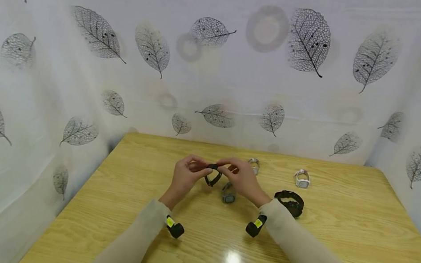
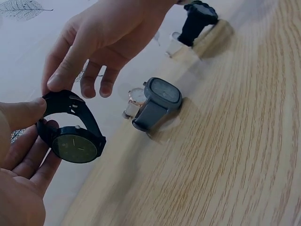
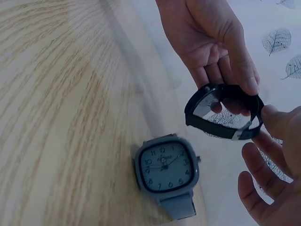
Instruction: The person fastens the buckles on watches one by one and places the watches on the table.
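Note:
A black wristwatch [image 1: 212,180] with a round dark dial is held up above the table, its strap formed into a loop. My left hand [image 1: 184,176] pinches the strap between thumb and fingers; in the left wrist view the watch's dial [image 2: 75,149] hangs lowest. From the other side my right hand [image 1: 243,180] pinches the strap with thumb and index finger, and its other fingers are bent loosely. In the right wrist view the strap's buckle [image 3: 238,134] lies near the right fingertips. A grey square-faced watch [image 3: 167,165] stands on the table just below the hands.
Behind the right hand is a small watch [image 1: 255,166] with a rose-gold case. A white watch [image 1: 302,180] stands farther right, and a chunky black watch [image 1: 294,205] sits beside the right forearm. The wooden table [image 1: 123,209] meets a leaf-patterned curtain [image 1: 226,75] at its back.

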Demonstrator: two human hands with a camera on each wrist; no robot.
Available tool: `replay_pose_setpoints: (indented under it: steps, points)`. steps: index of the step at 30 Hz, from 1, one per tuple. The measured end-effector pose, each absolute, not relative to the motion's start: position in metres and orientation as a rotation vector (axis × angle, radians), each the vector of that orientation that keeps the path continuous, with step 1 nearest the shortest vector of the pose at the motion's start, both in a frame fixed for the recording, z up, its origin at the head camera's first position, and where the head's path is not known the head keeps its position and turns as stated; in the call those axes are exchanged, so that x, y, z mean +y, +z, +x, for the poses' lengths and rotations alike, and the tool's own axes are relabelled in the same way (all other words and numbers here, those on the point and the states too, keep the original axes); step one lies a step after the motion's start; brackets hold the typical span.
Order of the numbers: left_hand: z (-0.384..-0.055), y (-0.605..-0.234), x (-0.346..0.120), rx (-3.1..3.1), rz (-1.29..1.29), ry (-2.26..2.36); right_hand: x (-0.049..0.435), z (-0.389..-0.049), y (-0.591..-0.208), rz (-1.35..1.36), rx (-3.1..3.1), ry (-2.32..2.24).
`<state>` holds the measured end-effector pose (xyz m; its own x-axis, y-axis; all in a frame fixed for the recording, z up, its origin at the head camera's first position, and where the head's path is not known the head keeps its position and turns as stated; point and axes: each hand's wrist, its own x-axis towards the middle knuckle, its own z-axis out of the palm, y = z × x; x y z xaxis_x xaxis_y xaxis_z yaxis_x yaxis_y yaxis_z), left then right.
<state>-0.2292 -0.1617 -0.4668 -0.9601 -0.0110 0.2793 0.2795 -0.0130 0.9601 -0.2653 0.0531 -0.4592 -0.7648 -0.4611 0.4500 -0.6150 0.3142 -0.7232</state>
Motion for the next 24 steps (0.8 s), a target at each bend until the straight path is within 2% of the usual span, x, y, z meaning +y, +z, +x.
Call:
replay_pose_setpoints:
  steps: [24]
  points:
    - [-0.2313,-0.4732,-0.1642,-2.065,-0.250,-2.113,0.0474,-0.2657,-0.4649,1.105,-2.289,1.291]
